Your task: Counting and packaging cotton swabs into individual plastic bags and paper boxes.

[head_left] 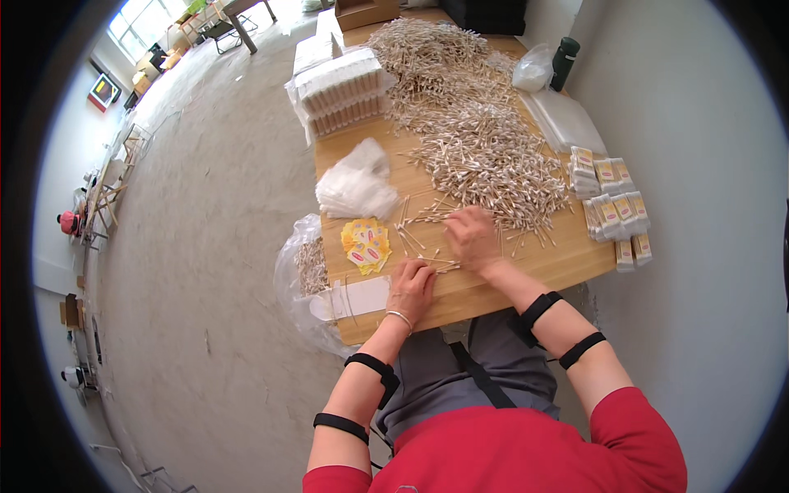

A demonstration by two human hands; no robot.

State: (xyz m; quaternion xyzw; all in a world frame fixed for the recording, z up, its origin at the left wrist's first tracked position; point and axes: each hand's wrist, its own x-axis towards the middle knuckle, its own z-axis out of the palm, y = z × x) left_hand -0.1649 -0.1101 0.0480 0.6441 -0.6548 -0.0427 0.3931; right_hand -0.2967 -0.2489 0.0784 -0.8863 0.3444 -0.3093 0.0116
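Note:
A large heap of cotton swabs (493, 156) spreads over the wooden table, with a few loose swabs (411, 238) lying at its near left side. My left hand (411, 289) rests near the table's front edge, fingers curled and closed on several cotton swabs (444, 265) whose ends stick out to the right. My right hand (472, 240) is at the near edge of the heap, slightly blurred, its fingers bent down and closed; what they hold is hidden. Beside my left hand lies a white strip (366, 297) with a few thin sticks across it.
Yellow printed cards (366, 246) and clear plastic bags (359, 181) lie at the left. Stacked swab bundles (341, 86) stand behind them. Filled packets (616, 205) line the right edge. A dark green bottle (564, 63) stands by the wall. A plastic sack (308, 267) hangs at the left edge.

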